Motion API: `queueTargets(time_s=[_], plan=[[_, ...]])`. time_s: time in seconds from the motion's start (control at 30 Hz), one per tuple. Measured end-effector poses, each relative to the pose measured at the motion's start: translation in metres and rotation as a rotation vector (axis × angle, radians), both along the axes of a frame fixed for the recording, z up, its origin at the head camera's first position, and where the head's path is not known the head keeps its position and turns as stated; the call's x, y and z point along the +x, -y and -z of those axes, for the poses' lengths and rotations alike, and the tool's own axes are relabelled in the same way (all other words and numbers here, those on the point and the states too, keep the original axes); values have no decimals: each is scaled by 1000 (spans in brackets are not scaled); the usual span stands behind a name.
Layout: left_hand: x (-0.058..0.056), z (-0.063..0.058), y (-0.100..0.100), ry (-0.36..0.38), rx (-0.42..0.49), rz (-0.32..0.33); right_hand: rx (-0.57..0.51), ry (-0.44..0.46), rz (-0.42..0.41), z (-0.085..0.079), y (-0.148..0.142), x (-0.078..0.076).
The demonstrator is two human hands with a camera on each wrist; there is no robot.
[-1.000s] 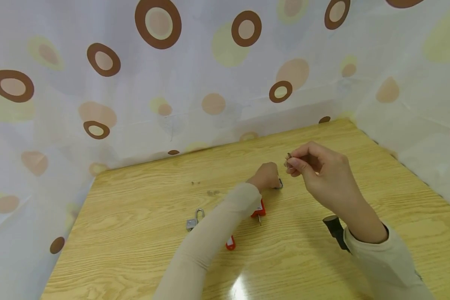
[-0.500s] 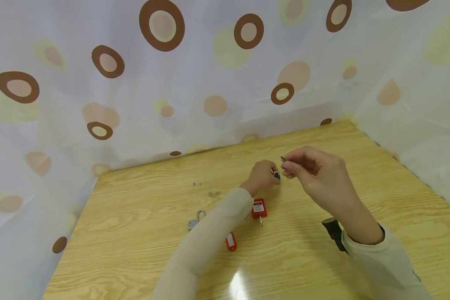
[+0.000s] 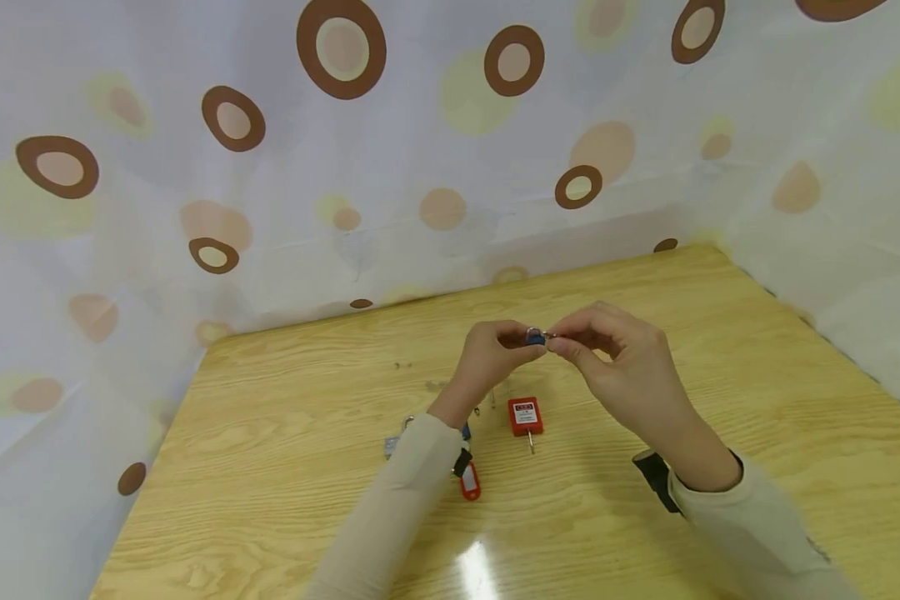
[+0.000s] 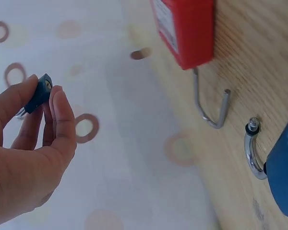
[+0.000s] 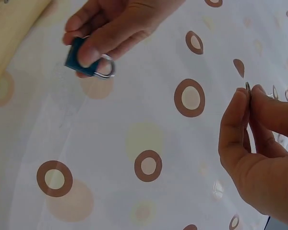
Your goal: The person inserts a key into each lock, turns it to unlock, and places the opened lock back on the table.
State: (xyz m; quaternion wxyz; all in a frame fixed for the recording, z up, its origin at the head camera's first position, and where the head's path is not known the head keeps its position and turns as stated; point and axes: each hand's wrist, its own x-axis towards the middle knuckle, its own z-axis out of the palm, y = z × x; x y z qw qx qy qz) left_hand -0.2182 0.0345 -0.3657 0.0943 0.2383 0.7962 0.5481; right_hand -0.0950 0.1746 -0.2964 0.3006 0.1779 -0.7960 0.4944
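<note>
My left hand [image 3: 487, 358] holds a small blue padlock [image 4: 38, 97] above the table, pinched between thumb and fingers. Its keyhole end shows in the left wrist view, and its silver shackle in the right wrist view. My right hand [image 3: 630, 362] pinches a small, thin metal key [image 5: 248, 93] between thumb and forefinger; most of it is covered by the fingertips. In the head view the two hands are close together, the key near the padlock. Whether they touch is too small to tell there; the right wrist view shows them apart.
On the wooden table [image 3: 270, 500] lie a red padlock [image 3: 525, 414], a silver padlock [image 3: 392, 447] with its shackle open, a red key tag [image 3: 470, 482] and a larger blue padlock [image 4: 284, 167], partly behind my left arm. A spotted curtain [image 3: 390, 167] stands behind.
The left hand has lifted the small blue padlock off the table and turned it. The right hand has moved a little left with the key, so the hands are closer.
</note>
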Motion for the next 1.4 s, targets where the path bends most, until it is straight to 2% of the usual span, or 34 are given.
queueTargets(time_s=[0.13, 0.3, 0.53, 0.67, 0.77, 0.9, 1.03, 1.17, 1.27, 1.4], plan=[[20, -12, 17, 33, 119, -3, -21, -41, -14, 3, 1, -1], [44, -30, 36, 99, 263, 19, -53, -10, -38, 5, 3, -1], [64, -56, 46, 129, 416, 17, -97, -5, -63, 6, 7, 0], [68, -61, 48, 152, 501, -2, -147, 18, -91, 5, 8, 1], [68, -61, 50, 169, 559, -10, -147, 51, -60, 6, 9, 3], [68, -59, 52, 241, 630, -11, -141, 132, -52, 8, 8, 6], [69, -59, 53, 332, 699, -11, -227, 297, -195, 9, 7, 8], [69, -59, 51, 386, 753, -1, -341, 434, -341, 7, 9, 9], [70, -60, 50, 404, 765, 9, -398, 488, -388, 6, 11, 9], [72, -61, 48, 409, 753, 26, -428, 539, -383, 5, 14, 10]])
